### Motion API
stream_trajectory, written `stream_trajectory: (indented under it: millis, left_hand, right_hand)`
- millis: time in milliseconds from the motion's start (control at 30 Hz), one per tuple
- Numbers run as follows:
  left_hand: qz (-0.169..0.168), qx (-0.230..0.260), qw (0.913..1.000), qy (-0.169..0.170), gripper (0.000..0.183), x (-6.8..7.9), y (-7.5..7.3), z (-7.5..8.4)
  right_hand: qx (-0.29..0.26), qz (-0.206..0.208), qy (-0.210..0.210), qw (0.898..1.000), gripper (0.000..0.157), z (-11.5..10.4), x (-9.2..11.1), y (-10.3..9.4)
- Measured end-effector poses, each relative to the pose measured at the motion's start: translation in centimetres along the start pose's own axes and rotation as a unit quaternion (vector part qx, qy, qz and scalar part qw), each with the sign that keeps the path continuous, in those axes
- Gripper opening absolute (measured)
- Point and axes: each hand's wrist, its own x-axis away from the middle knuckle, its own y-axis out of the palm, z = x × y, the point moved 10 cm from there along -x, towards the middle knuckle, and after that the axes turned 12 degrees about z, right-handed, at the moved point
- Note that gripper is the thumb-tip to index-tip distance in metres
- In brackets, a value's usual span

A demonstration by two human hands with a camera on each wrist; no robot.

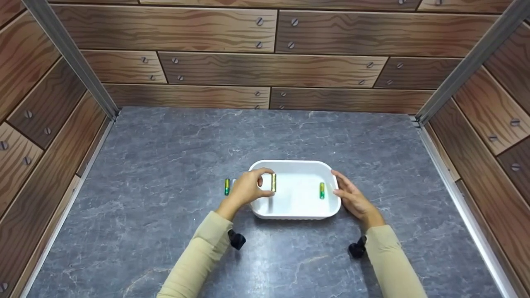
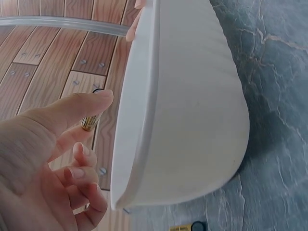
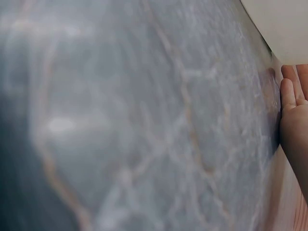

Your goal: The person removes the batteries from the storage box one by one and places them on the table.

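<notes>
Between thumb and index finger, my left hand (image 1: 247, 186) pinches a small gold-and-green AA-type battery (image 1: 273, 183), held upright in the head view over the left part of a white plastic tub (image 1: 296, 212). In the left wrist view, the thumb covers part of this battery (image 2: 90, 121), and the other fingers curl loosely below. My right hand (image 1: 354, 199) grips the tub's right end, with thumb and fingertips at the rim. A green-and-yellow battery (image 1: 322, 191) lies inside the tub near that end.
Left of the tub, another green-and-yellow battery (image 1: 227, 186) lies on the grey marbled table (image 1: 165, 165). Wood-plank panels (image 1: 215, 68) stand behind and at both sides, with metal posts (image 1: 468, 62) at the back corners.
</notes>
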Motion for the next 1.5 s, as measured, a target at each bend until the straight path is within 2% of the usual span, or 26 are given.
stream_trajectory:
  millis: [267, 500, 767, 900, 1300, 1500]
  left_hand:
    - [0.022, 0.013, 0.9997, 0.006, 0.052, 0.4, -0.9, -0.9]
    - [0.024, 0.016, 0.9995, -0.012, 0.053, 0.6, -1.6, -1.9]
    - [0.049, 0.045, 0.9973, -0.033, 0.055, 1.0, -2.9, -3.4]
    - [0.049, 0.052, 0.9963, -0.048, 0.055, 1.3, -3.3, -4.2]
    - [0.046, 0.048, 0.996, -0.059, 0.056, 2.0, -3.9, -5.8]
    - [0.059, 0.043, 0.9954, -0.062, 0.056, 2.5, -4.5, -6.8]
  right_hand:
    - [-0.003, 0.005, 0.002, 1.0, 0.07, 0.0, 0.0, -0.1]
    - [-0.003, 0.011, 0.004, 1.0, 0.069, 0.1, -0.1, -0.1]
    - [0.007, 0.013, 0.012, 1.0, 0.07, 0.2, -0.2, -0.1]
    - [0.006, 0.012, 0.013, 1.0, 0.072, 0.2, -0.1, -0.1]
    - [0.001, 0.02, 0.015, 1.0, 0.071, 0.4, -0.1, -0.3]
    - [0.004, 0.016, 0.01, 1.0, 0.072, 0.3, -0.1, -0.2]
